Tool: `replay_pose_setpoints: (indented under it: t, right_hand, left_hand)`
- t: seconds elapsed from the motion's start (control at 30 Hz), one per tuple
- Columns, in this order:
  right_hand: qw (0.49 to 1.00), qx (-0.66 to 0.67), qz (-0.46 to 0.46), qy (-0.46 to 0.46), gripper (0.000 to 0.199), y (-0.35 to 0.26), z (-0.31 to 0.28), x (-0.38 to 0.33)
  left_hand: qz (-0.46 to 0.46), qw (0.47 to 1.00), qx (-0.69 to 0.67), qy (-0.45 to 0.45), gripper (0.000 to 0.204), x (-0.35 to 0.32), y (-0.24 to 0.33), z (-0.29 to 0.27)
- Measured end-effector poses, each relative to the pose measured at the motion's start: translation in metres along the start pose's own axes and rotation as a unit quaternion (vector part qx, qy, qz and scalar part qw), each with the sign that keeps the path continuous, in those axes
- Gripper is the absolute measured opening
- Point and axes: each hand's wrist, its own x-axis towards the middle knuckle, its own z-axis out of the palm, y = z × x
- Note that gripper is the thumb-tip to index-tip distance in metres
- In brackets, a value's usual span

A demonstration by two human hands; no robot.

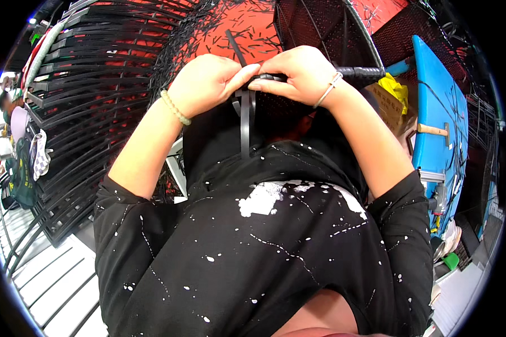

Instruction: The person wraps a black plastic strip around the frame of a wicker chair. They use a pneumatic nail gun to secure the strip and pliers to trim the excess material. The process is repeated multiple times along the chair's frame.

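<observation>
My two hands meet in front of me over a thin black bar (357, 72), part of it wrapped in glossy black strip. My left hand (205, 84) is closed, its thumb pressed toward a flat black strip (245, 123). The strip hangs down from the thumb tips toward my lap, and another piece slants up beyond the fingers. With thumb and curled fingers, my right hand (303, 73) pinches the wrapped bar close to the left thumb. My own fingers hide the exact point where strip and bar meet.
Many curved black strips (107, 84) fill the left side. Black scraps litter the red surface (230, 33) ahead, beside a black mesh panel (315, 28). At right stand a blue board (441, 101) with a wooden-handled hammer (433, 130), a cardboard box (385, 104) and a yellow bag (394, 87).
</observation>
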Motion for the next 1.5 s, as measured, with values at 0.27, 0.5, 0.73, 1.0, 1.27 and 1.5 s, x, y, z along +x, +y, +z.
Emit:
replay_pose_setpoints:
  t: [0.27,0.5,0.73,1.0,1.27,1.5]
  right_hand:
    - [0.999,-0.034,0.02,0.029,0.038,-0.014,-0.003,-0.009]
    - [0.977,-0.083,-0.008,0.194,0.028,-0.012,0.014,-0.03]
    - [0.952,-0.144,0.096,0.251,0.037,-0.033,-0.047,-0.143]
    - [0.62,-0.01,0.653,0.435,0.034,-0.017,-0.126,-0.492]
    - [0.502,0.089,0.756,0.41,0.05,-0.026,-0.09,-0.551]
    - [0.322,0.349,0.692,0.543,0.059,0.0,-0.084,-0.593]
  left_hand:
    - [-0.06,0.995,-0.032,-0.07,0.044,0.017,0.001,-0.006]
    - [-0.108,0.988,-0.055,-0.094,0.043,0.031,0.004,-0.001]
    - [-0.121,0.986,-0.038,-0.112,0.048,0.037,0.003,-0.002]
    - [-0.052,0.995,-0.042,-0.08,0.054,0.045,-0.002,0.009]
    - [-0.164,0.984,-0.058,-0.037,0.055,0.021,-0.005,-0.003]
    - [-0.137,0.987,-0.033,-0.07,0.05,0.033,0.008,-0.003]
